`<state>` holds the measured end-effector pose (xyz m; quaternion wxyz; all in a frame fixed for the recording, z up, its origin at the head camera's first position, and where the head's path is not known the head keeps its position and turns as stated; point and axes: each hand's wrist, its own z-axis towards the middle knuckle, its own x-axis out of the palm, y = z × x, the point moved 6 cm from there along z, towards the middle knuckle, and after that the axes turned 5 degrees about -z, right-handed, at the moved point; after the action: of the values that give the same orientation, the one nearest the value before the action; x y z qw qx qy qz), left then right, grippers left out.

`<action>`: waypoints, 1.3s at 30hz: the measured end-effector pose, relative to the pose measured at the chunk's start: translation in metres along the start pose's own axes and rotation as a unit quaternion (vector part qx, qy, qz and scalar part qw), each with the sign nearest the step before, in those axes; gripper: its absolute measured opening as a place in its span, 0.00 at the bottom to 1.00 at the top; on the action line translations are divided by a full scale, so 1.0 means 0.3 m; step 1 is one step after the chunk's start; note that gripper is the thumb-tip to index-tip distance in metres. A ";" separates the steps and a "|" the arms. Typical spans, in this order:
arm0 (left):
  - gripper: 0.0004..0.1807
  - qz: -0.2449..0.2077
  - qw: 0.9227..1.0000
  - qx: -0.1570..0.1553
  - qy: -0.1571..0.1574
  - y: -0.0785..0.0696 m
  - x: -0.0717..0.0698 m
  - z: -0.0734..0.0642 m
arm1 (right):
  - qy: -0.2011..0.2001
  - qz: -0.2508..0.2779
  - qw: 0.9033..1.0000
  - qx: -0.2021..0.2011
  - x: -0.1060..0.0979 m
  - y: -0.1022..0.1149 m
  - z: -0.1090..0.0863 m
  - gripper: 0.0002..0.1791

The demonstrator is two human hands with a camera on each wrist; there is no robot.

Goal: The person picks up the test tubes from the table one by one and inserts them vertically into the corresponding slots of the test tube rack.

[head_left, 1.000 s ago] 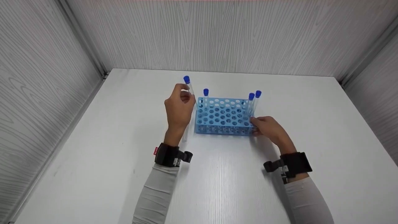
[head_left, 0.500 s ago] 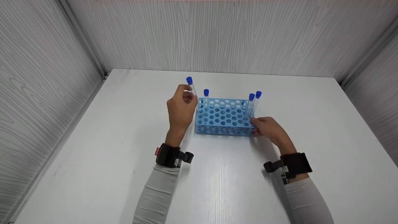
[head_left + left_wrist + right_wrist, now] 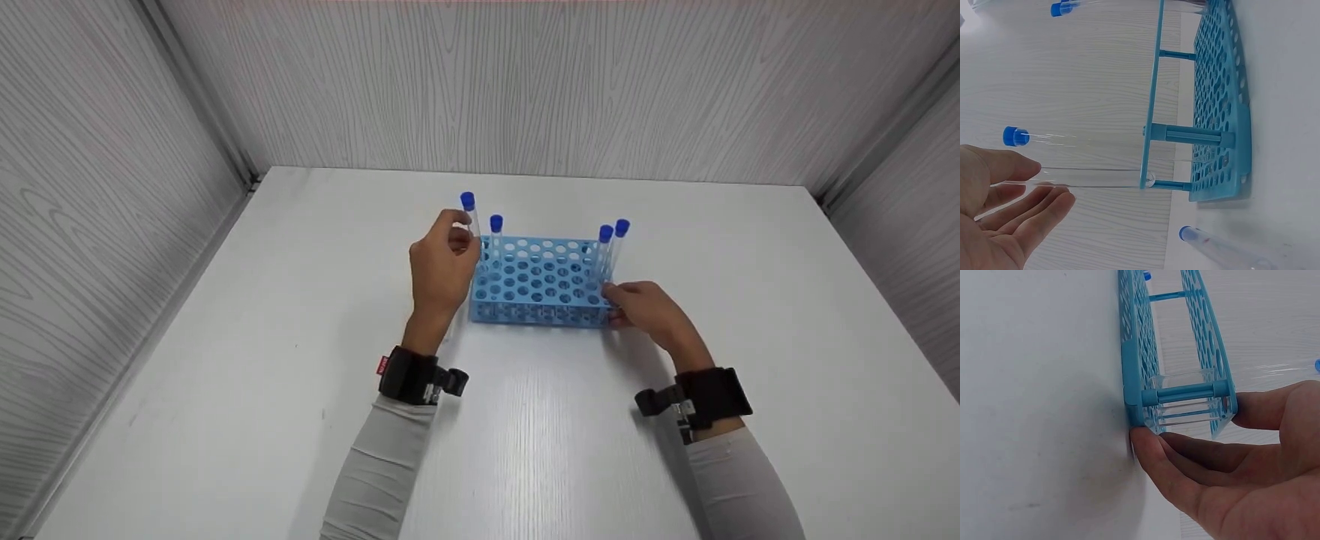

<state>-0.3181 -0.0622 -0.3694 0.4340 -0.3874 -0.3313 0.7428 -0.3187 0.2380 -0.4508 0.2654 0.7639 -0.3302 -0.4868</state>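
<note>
My left hand (image 3: pixel 442 274) pinches a clear test tube (image 3: pixel 1095 178) with a blue cap between thumb and fingers. The tube stands nearly upright over the left end of the blue test tube rack (image 3: pixel 536 304), its rounded bottom right at a hole in the top plate in the left wrist view. Just right of it, another capped tube (image 3: pixel 496 241) stands in the rack. At the right end, my right hand (image 3: pixel 649 307) grips the rack, thumb on the top plate and fingers low at its base. Two more capped tubes, one nearer (image 3: pixel 603 251) and one farther (image 3: pixel 619 244), stand there.
A loose tube (image 3: pixel 1224 250) with a blue end lies on the white table (image 3: pixel 540 435) beside the rack's left end, mostly hidden by my left arm in the head view. Grey wood-grain panels (image 3: pixel 525 90) enclose the table at the back and sides.
My left hand has moved slightly right and toward me, bringing its tube from left of the rack to over its left end and more upright. The right hand and rack stay put.
</note>
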 end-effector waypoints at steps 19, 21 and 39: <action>0.15 0.045 0.999 -0.013 0.018 0.053 0.051 -0.013 | -0.002 -0.007 1.000 0.000 0.000 -0.001 0.000 0.34; 0.15 0.049 0.998 -0.015 0.020 0.057 0.055 -0.014 | -0.002 -0.007 1.000 -0.003 -0.001 -0.001 -0.002 0.34; 0.14 0.065 0.997 -0.037 0.032 0.079 0.066 -0.019 | 0.000 0.007 1.000 -0.002 0.003 -0.003 -0.001 0.34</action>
<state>-0.3286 -0.0530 -0.3976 0.3805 -0.4474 -0.3191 0.7438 -0.3179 0.2377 -0.4518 0.2705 0.7610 -0.3348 -0.4853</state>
